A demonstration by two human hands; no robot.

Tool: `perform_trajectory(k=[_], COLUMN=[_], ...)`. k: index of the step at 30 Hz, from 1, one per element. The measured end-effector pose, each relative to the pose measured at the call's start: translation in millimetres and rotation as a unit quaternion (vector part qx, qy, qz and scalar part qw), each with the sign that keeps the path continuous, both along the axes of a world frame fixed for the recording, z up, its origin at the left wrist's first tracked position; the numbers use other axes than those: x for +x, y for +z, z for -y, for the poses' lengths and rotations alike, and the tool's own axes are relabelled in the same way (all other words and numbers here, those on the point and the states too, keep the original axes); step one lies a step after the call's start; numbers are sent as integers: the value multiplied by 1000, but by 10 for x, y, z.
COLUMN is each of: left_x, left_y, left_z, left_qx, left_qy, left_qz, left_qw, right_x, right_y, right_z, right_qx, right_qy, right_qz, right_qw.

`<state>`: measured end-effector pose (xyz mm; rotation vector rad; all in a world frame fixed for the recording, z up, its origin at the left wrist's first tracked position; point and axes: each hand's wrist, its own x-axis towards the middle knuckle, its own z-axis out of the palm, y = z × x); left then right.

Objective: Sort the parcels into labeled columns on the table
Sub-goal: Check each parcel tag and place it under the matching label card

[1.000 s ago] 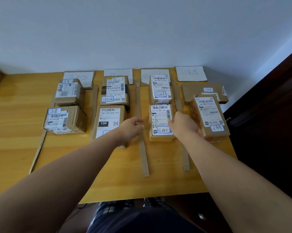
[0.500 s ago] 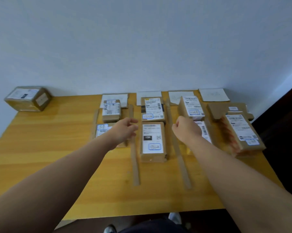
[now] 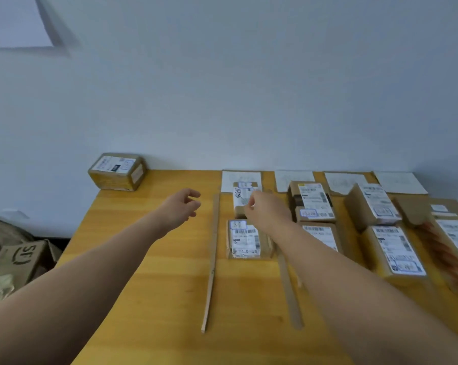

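Observation:
A lone cardboard parcel [image 3: 117, 171] with a white label sits at the table's far left corner against the wall. My left hand [image 3: 181, 208] is stretched toward it over bare wood, fingers apart and empty, still well short of it. My right hand [image 3: 266, 210] hovers above the leftmost column, over its rear parcel [image 3: 241, 200], fingers loosely curled with nothing in them. Several labelled parcels lie in columns to the right, such as the front left one [image 3: 245, 239] and the second column's rear one [image 3: 312, 201].
Cardboard strips [image 3: 212, 262] divide the wooden table [image 3: 149, 299] into columns, each headed by a white paper label [image 3: 293, 177] by the wall. A brown SF carton [image 3: 22, 259] stands on the floor at the left.
The view has swung left and up. Both hands have left the middle columns and moved leftward, the left hand now reaching toward the lone parcel at the far corner.

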<state>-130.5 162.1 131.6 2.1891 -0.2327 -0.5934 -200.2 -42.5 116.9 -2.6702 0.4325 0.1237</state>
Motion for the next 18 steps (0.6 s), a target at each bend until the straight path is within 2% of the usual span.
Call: perform_trajectory(k=[3,9,18], left_x=[189,692,1741], left_y=[10,-52,-527], left_z=[-214,-635,-1404], left_qx=[16,92,207], left_qy=[32,54,41], left_qz=[25,82,111], left_qw=[999,991,971], right_x=[296,843,1716], right_y=[63,33,-449], right_z=[-181,-452,-1188], right_qx=[-2,58,188], right_qy=[28,42,-18], right_qz=[-7,-12,-20], right_qw=[1000,997,982])
